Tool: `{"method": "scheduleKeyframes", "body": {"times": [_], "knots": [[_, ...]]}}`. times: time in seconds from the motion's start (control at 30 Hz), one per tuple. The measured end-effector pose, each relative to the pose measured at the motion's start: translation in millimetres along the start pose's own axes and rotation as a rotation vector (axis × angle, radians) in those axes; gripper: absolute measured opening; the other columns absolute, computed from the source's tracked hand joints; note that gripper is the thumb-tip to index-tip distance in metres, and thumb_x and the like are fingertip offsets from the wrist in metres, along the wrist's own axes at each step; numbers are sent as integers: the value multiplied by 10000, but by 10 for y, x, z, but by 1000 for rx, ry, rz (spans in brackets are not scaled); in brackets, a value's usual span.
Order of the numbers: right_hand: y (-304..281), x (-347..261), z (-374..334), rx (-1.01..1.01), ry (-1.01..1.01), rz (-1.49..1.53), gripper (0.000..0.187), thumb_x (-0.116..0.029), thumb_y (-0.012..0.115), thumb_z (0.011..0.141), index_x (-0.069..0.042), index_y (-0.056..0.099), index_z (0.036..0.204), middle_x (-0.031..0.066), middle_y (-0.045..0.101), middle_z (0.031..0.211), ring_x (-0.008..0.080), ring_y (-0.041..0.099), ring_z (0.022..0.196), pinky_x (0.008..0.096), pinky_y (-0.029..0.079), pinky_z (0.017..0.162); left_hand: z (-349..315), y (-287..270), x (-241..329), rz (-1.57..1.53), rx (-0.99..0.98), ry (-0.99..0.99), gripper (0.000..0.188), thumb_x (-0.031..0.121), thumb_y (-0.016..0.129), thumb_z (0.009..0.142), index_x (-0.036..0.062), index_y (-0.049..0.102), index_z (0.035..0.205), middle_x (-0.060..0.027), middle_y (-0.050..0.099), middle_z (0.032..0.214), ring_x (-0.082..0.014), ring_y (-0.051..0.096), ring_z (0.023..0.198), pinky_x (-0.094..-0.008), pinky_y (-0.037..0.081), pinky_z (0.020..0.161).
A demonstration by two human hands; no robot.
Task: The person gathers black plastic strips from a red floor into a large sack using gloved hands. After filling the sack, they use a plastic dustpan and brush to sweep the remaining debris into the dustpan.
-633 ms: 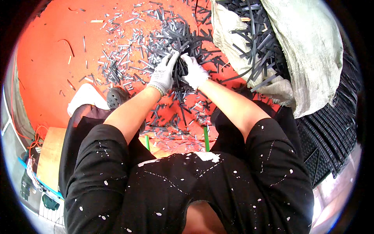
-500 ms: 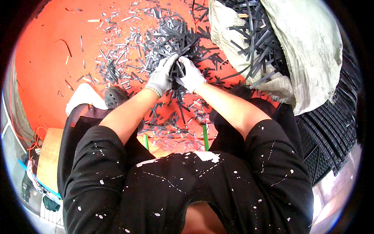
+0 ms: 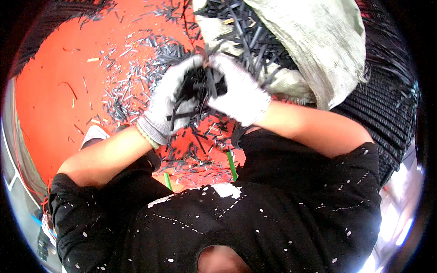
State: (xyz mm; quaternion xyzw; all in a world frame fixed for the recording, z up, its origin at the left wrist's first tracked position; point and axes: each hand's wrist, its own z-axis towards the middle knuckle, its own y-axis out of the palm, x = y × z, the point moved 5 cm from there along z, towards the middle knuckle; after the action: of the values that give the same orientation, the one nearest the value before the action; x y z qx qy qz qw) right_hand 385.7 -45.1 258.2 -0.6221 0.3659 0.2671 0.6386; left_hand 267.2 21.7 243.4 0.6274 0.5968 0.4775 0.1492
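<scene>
Head view: a bundle of dark strips (image 3: 196, 93) is gripped between two gloved hands raised above an orange floor (image 3: 50, 109). The left hand (image 3: 169, 102) is closed around the bundle's left side, its fingers curled over the strips. The right hand (image 3: 239, 93) is closed on the right side, fingertips meeting the left hand's at the top. More strips (image 3: 136, 86) are scattered over the floor below and to the left. A pale sack (image 3: 314, 41), filled with strips, is seen just behind the right hand.
</scene>
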Motion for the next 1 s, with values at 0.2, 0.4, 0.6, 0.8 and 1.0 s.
{"method": "scheduleKeyframes", "body": {"times": [0.2, 0.4, 0.6, 0.8, 1.0], "knots": [[-1191, 632, 176, 78, -7, -184, 654, -114, 702, 681, -80, 504, 1303, 173, 617, 1165, 340, 600, 1122, 373, 458, 1034, 1148, 511, -175, 1214, -267, 827, 512, 59, 579, 865, 110, 493, 1368, -97, 588, 1220, -196, 590, 1005, -284, 502, 824], [-1804, 1729, 277, 46, -14, -1053, 489, -200, 773, 767, -62, 588, 1198, 212, 635, 1106, 398, 612, 1003, 433, 497, 917, 1519, 924, -611, 1500, -234, 941, 645, 123, 644, 835, 125, 423, 1441, -216, 448, 1429, -371, 423, 1342, -420, 352, 1126], [-2924, 1664, 212, 287, 510, -1040, 523, -310, 713, 790, -33, 616, 1223, 245, 663, 1096, 359, 650, 1022, 408, 514, 910, 1631, 1216, -118, 1292, -355, 812, 572, 221, 658, 864, -48, 488, 1339, -243, 579, 1277, -325, 580, 1165, -387, 457, 1006], [-3435, 1856, -24, 35, 384, -899, 713, -449, 713, 826, 10, 535, 1343, 200, 579, 1326, 289, 537, 1241, 341, 398, 1051, 1189, 668, 747, 915, -265, 422, 456, 212, 666, 908, -8, 557, 1292, -51, 647, 1078, -65, 575, 953, -235, 488, 854], [-2677, 531, 252, 6, 169, -794, 431, -309, 662, 921, -26, 600, 1242, 90, 651, 1172, 189, 593, 1090, 319, 438, 966, 827, -1113, 1069, 1138, 306, 608, 358, 291, 652, 950, -5, 646, 1151, 3, 653, 914, -59, 566, 871, -214, 468, 798]]}}
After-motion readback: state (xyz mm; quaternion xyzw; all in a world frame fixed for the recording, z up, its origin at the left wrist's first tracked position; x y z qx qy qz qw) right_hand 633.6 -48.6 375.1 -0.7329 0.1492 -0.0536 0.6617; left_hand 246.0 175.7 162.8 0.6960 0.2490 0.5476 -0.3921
